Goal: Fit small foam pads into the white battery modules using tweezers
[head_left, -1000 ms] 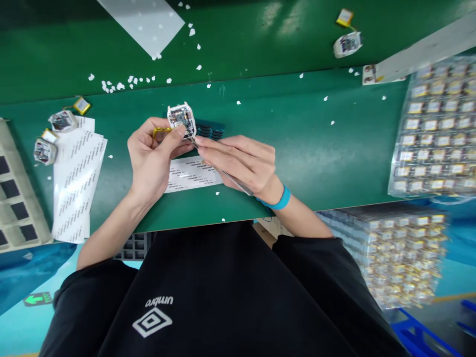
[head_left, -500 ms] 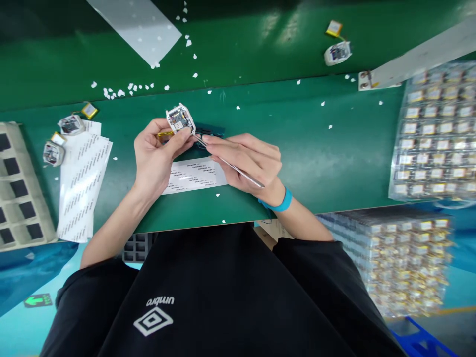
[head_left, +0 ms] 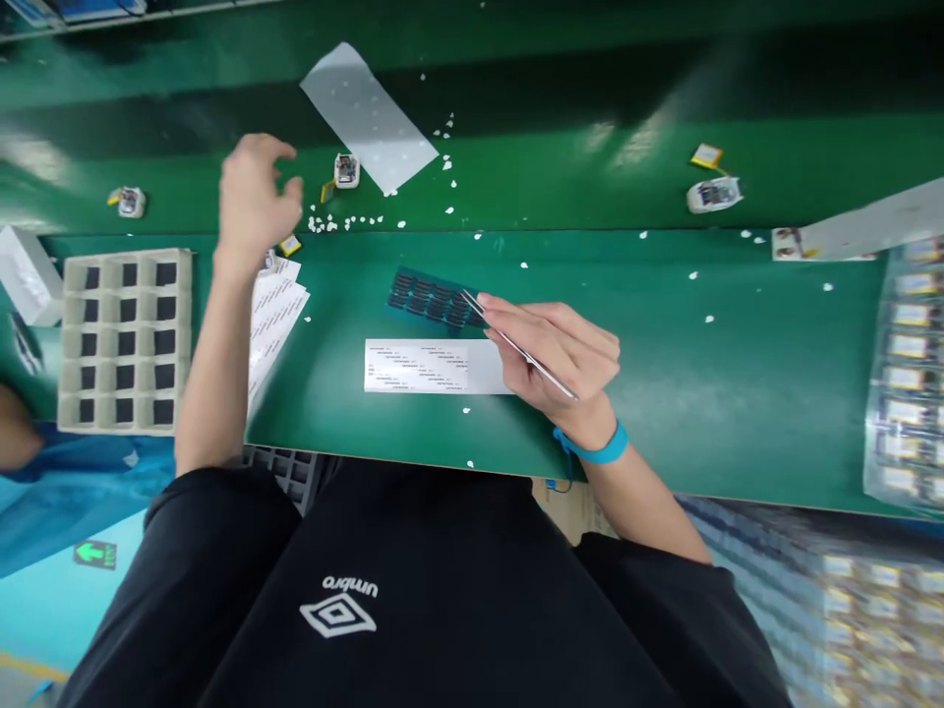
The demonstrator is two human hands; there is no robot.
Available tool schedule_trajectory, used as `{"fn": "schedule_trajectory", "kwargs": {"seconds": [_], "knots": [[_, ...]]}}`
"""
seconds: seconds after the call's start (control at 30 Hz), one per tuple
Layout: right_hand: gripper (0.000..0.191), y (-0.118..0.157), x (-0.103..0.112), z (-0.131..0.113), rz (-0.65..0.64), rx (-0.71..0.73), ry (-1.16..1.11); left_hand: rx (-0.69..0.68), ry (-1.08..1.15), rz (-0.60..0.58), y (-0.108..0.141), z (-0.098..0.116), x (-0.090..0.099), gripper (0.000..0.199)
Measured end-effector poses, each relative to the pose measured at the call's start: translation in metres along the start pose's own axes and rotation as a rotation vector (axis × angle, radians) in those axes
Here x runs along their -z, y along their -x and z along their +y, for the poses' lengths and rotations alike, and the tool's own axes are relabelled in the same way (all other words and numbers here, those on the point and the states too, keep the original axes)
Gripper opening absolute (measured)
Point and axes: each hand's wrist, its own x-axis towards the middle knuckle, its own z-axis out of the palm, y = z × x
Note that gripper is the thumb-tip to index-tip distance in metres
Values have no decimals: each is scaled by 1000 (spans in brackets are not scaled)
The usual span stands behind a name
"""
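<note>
The raised left hand [head_left: 255, 202] is motion-blurred, its grip unreadable. The clear plastic tray of small gold-and-white cells [head_left: 911, 374] is cut off at the right edge. Print on the white label strip [head_left: 428, 366] is too small to read.

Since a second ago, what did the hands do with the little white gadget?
The left hand let go of it and reached out over the far strip, now open, near a small white device. The right hand still pinches the tweezers, tips now at the dark pad sheet.
</note>
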Motion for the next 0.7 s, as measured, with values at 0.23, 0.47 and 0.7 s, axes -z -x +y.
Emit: {"fn": "schedule_trajectory", "kwargs": {"seconds": [0.23, 0.47, 0.7], "knots": [[24, -7, 1, -4, -6, 27, 12, 44, -340, -233, 45, -24, 99, 46], [18, -5, -1, -1, 4, 39, 23, -27, -360, -217, 56, -30, 91, 41], [25, 5, -3, 10, -47, -96, 64, -44, -328, -112, 71, -1, 78, 24]]}}
